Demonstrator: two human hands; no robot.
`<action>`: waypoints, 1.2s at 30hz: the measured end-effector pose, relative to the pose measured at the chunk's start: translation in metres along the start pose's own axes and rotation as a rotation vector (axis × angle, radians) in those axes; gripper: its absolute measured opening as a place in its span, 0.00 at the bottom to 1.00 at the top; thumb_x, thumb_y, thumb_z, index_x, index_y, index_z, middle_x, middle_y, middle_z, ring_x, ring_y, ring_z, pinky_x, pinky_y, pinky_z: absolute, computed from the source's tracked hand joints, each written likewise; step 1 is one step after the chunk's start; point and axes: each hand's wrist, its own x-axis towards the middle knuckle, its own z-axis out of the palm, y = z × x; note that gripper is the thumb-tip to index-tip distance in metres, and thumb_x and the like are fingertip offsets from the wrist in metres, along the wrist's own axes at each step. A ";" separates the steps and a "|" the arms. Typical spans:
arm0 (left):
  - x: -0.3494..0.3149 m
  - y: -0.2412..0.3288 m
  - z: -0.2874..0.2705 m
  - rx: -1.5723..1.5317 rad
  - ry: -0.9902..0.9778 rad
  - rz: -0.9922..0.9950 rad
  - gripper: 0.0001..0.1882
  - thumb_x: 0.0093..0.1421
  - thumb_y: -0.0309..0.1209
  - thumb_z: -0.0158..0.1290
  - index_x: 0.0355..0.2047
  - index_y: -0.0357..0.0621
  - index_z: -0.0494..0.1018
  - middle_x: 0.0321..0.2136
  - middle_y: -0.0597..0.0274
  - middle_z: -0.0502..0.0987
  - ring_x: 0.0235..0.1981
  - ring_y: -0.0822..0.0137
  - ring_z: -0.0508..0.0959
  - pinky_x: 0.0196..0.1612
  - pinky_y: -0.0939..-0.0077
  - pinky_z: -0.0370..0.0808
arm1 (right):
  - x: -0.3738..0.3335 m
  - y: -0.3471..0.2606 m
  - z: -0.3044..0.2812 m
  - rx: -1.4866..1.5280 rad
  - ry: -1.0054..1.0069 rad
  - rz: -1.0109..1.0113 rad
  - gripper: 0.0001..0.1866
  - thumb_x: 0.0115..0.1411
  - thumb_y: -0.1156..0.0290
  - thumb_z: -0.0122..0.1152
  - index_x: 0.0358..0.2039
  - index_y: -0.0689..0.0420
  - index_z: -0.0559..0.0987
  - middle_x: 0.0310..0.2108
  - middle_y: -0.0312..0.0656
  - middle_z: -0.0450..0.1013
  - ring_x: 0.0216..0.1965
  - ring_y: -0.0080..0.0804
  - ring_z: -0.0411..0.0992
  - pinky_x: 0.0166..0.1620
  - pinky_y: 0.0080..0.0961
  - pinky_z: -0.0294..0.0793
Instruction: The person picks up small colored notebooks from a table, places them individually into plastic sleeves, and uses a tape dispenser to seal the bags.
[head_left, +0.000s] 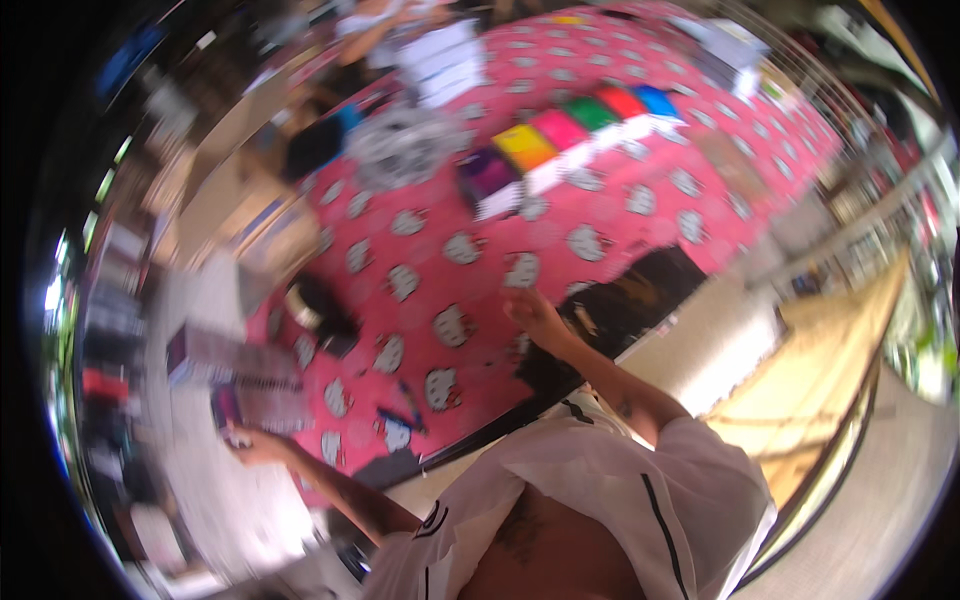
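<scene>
At the left edge of the table, my left hand (258, 445) grips the near end of a long box (268, 408) with a purple end and pale grey sides. A similar box (230, 358) lies just beyond it, partly behind it. My right hand (535, 320) is over the pink patterned tablecloth (490, 310), left of a crumpled black plastic sheet (640, 300). Motion smears its fingers, and I make out nothing in it. Between my arms, a couple of pens (405, 410) lie on the cloth.
A row of coloured boxes (560, 140) runs across the far table. Left of it lies a clear plastic bag (405, 145). An open cardboard carton (260, 215) stands at the left, near a black object (322, 312). Another person's arm (375, 35) reaches in by white stacks (440, 62).
</scene>
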 end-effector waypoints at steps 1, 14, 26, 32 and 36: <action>-0.026 0.102 -0.004 -0.007 -0.161 -0.264 0.27 0.63 0.45 0.59 0.52 0.33 0.73 0.43 0.41 0.78 0.45 0.52 0.77 0.47 0.62 0.77 | 0.010 0.022 -0.038 -0.060 0.167 0.010 0.18 0.63 0.68 0.62 0.53 0.57 0.75 0.45 0.46 0.74 0.45 0.39 0.74 0.48 0.33 0.74; -0.299 0.391 -0.006 -0.896 -1.313 -0.191 0.11 0.63 0.23 0.53 0.46 0.37 0.74 0.43 0.58 0.74 0.44 0.67 0.76 0.46 0.73 0.75 | 0.130 0.054 -0.528 -0.720 0.900 0.292 0.23 0.57 0.59 0.63 0.52 0.53 0.78 0.54 0.52 0.71 0.57 0.49 0.67 0.58 0.44 0.67; -0.393 0.525 -0.090 -0.670 -1.714 0.072 0.17 0.61 0.28 0.59 0.49 0.36 0.73 0.46 0.54 0.76 0.43 0.62 0.80 0.47 0.70 0.77 | 0.212 0.055 -0.674 -0.692 0.142 0.463 0.26 0.56 0.67 0.62 0.57 0.52 0.73 0.46 0.42 0.77 0.50 0.37 0.74 0.56 0.39 0.70; -0.413 0.577 -0.088 -0.940 -1.767 -0.314 0.28 0.63 0.33 0.58 0.61 0.38 0.64 0.55 0.52 0.73 0.55 0.62 0.75 0.56 0.70 0.73 | 0.159 -0.013 -0.532 0.422 -0.192 0.196 0.19 0.59 0.82 0.57 0.52 0.64 0.74 0.39 0.40 0.77 0.42 0.28 0.75 0.51 0.27 0.74; -0.412 0.576 -0.078 -1.149 -1.748 -0.640 0.20 0.66 0.37 0.55 0.51 0.35 0.71 0.40 0.62 0.78 0.43 0.71 0.77 0.46 0.78 0.75 | 0.149 -0.016 -0.454 0.658 -0.353 0.318 0.17 0.57 0.83 0.60 0.48 0.62 0.76 0.37 0.39 0.78 0.43 0.27 0.76 0.50 0.26 0.75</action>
